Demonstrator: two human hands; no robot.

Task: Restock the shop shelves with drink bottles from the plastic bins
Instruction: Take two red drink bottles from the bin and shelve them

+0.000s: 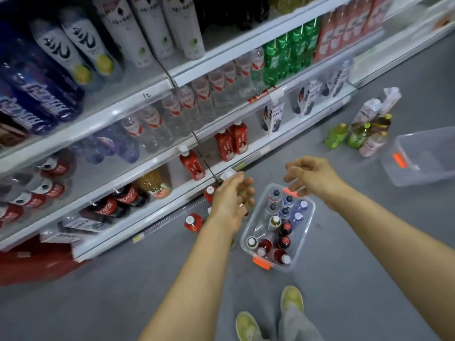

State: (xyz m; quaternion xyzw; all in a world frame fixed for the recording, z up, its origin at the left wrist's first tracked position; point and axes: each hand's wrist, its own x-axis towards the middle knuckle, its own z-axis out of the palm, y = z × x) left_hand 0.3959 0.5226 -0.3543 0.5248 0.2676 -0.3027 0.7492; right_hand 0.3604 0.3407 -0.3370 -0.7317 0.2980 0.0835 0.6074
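We see two bare hands, left point(231, 201) and right point(311, 177), each with fingers apart and loosely curled, gripping nothing, held side by side above the near bin point(304, 232). This is one of two clear bins on the floor and holds about a dozen upright bottles point(285, 227), below and between the hands; the second bin point(428, 168) lies tilted well to the right, near a cluster of loose bottles point(354, 137). Two red bottles point(194, 222) sit on the floor beside the left hand, at the foot of the shelves point(172, 78).
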